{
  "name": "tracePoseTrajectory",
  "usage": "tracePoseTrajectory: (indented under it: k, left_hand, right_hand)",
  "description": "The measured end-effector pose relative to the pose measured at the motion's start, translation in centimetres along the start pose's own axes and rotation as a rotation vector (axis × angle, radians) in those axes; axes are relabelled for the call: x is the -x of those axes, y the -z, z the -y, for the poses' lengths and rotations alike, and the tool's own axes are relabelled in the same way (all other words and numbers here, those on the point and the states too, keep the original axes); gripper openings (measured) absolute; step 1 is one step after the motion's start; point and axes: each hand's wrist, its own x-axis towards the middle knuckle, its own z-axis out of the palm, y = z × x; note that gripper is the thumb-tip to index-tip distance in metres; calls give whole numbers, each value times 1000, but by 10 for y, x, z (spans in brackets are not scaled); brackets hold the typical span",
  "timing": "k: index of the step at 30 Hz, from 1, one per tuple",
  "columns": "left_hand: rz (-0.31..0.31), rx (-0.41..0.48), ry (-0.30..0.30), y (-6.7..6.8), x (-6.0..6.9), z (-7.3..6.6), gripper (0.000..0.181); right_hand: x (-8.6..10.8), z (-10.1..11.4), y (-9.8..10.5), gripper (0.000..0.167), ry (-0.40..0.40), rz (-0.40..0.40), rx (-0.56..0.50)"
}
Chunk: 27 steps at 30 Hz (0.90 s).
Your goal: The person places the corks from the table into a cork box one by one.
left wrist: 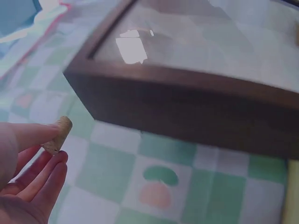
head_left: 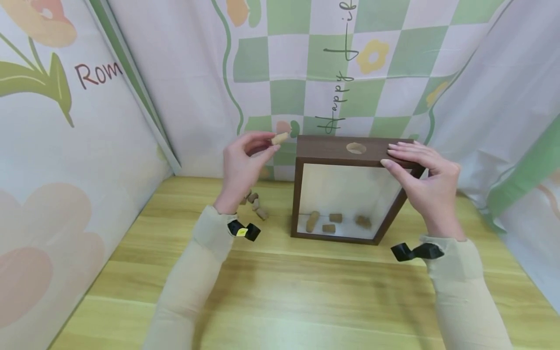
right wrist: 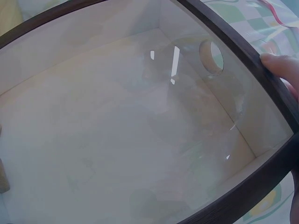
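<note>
My left hand (head_left: 245,163) pinches a cork (head_left: 280,138) between thumb and fingers, left of the box and level with its top. In the left wrist view that cork (left wrist: 62,133) sticks out past the fingertips, apart from the dark frame. A dark brown wooden box (head_left: 334,149) with a clear front stands upright on the table, a round hole (head_left: 356,148) in its top. Several corks (head_left: 335,218) lie inside on its bottom. My right hand (head_left: 430,180) holds the box's upper right corner, fingers over the top and thumb at the front edge.
Several loose corks (head_left: 261,214) lie on the wooden table (head_left: 280,301) left of the box, partly hidden behind my left wrist. A green-and-white checked cloth (head_left: 288,58) hangs behind the box. White printed cloth (head_left: 57,160) closes off the left side.
</note>
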Motion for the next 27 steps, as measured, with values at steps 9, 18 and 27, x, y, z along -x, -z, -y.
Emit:
tracePoseTrajectory:
  k: [9,18,27]
  left_hand:
    - [77,-22,-77,-38,-14,-30,26]
    - [233,-94,-125,-72,-30,-47,27]
    - [390,-371,-139,-90,-40,-54,30]
  right_hand:
    - [0,0,0,17,0,-1,-1]
    - [0,-1,1,18,4,5,9]
    - [-1,0,1,19,5,5,16]
